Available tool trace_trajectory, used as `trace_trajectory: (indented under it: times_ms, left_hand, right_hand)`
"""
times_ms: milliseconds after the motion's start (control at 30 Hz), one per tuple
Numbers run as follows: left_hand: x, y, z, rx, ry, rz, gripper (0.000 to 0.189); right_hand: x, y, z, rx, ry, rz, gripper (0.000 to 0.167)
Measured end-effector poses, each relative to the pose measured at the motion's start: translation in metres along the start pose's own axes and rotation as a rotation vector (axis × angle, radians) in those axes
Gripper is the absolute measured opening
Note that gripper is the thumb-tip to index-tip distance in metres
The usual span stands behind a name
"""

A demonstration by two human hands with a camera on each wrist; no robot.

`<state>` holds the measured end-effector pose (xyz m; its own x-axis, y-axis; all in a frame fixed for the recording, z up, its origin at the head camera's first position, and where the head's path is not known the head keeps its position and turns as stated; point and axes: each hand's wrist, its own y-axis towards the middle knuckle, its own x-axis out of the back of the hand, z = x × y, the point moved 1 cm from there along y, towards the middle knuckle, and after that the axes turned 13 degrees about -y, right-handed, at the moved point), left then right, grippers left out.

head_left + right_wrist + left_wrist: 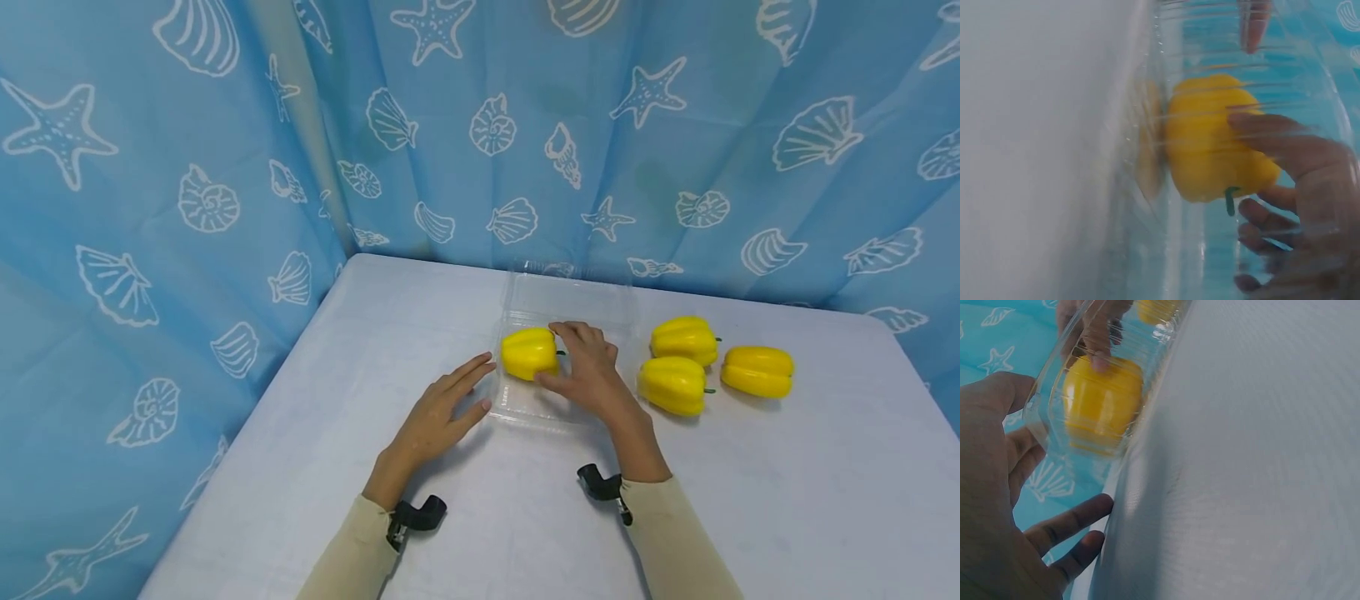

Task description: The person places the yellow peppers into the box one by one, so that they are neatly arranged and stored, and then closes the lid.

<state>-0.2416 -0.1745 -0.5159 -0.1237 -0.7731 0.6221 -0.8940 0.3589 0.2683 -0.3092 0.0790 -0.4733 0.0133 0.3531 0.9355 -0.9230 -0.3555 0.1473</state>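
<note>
A yellow bell pepper (pixel 527 353) with a green stem lies on its side in the left part of a clear plastic clamshell box (pixel 540 420). My right hand (pixel 596 371) reaches into the box and holds the pepper at its stem end, thumb on the near side and fingers on the far side. In the right wrist view the thumb (pixel 1260 125) overlaps the pepper, seen through the clear wall. My left hand (pixel 442 417) has its fingers extended at the box's left edge. The left wrist view shows its thumb and fingers spread around that corner.
Three more yellow bell peppers (pixel 684 340) (pixel 672 386) (pixel 757 372) lie grouped to the right of the box. The box's lid (pixel 573 296) stands raised behind, toward the blue shell-patterned curtain (pixel 450 167). A white cloth covers the table (pixel 360 350).
</note>
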Motion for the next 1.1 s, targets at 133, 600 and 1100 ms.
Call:
trace_trajectory:
  times_ms: [133, 600, 1100]
  left_hand:
    - [0.001, 0.000, -0.001, -0.006, -0.004, -0.005, 0.056]
    - [-0.002, -0.001, -0.004, 0.026, -0.013, -0.004, 0.057]
    - [-0.004, -0.002, -0.003, 0.019, -0.020, -0.012, 0.057]
  right_hand:
    - [0.006, -0.003, -0.005, 0.006, 0.001, 0.013, 0.082]
    - [0.048, -0.028, -0.032, -0.035, 0.032, 0.019, 0.077]
    - [0.091, -0.053, -0.086, -0.157, -0.002, 0.021, 0.078]
